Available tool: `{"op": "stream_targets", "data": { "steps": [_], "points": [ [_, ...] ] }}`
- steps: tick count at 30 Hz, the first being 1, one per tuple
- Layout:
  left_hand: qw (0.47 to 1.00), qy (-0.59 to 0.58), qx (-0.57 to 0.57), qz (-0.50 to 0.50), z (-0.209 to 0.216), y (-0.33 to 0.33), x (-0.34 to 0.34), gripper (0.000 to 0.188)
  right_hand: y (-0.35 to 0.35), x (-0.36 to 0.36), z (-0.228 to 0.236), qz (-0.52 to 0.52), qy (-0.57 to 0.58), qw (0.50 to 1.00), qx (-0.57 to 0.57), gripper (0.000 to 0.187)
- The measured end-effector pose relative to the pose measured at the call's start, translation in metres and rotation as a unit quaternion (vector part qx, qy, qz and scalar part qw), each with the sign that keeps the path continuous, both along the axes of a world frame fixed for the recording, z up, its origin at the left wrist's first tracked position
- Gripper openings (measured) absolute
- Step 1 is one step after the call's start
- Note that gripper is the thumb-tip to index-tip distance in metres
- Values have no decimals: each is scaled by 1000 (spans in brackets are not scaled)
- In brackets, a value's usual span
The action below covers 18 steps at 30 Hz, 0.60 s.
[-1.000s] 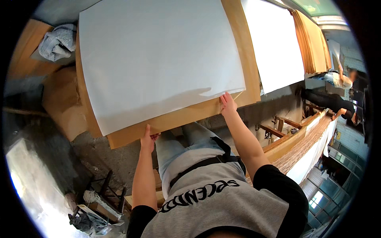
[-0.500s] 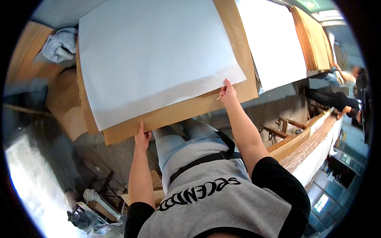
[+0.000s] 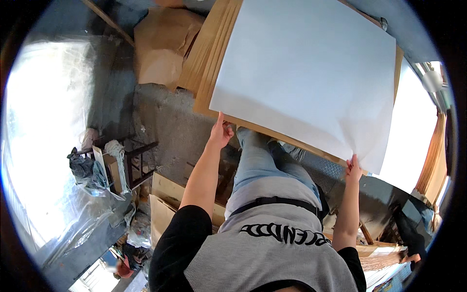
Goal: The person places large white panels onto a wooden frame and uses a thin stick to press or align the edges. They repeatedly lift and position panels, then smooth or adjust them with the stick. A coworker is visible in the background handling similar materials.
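Observation:
A large white sheet [image 3: 311, 78] lies over a stack of brown sheets [image 3: 214, 63], whose edges fan out on the left. My left hand [image 3: 222, 132] is closed at the near edge close to the left corner, its thumb up against the white sheet and the other fingers curled. Beneath that thumb, the white and brown edges almost meet. With my right hand [image 3: 354, 170] I pinch the white sheet near its right corner, where creases spread from the grip. What lies under the fingers is hidden.
Crumpled brown paper [image 3: 163, 44] sits left of the stack. A dark stool [image 3: 138, 160] with bags and string stands further left, above cardboard [image 3: 163, 214]. Another white sheet [image 3: 408, 141] and brown stack [image 3: 435, 155] are at right. A person in dark clothes [image 3: 408, 231] is beyond.
The view has turned, so the stack appears further right. The white sheet's near edge now sits closer to the brown edge. My hands are further apart, and creases show at the right one.

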<state>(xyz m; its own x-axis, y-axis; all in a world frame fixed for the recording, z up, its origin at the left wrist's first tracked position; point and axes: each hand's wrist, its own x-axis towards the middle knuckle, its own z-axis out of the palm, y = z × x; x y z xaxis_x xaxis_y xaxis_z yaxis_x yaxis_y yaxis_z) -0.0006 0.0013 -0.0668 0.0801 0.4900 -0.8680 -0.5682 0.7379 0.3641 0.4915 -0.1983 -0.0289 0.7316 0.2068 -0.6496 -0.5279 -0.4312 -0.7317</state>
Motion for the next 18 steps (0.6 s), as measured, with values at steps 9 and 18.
{"op": "stream_targets", "data": {
  "steps": [9,18],
  "points": [
    [998,22,30,47,-5,14,-3,34,-31,9,4,44,12,997,-62,23],
    [998,27,30,52,-7,17,-5,28,-29,10,-3,30,16,998,-55,24]
  ]
}}
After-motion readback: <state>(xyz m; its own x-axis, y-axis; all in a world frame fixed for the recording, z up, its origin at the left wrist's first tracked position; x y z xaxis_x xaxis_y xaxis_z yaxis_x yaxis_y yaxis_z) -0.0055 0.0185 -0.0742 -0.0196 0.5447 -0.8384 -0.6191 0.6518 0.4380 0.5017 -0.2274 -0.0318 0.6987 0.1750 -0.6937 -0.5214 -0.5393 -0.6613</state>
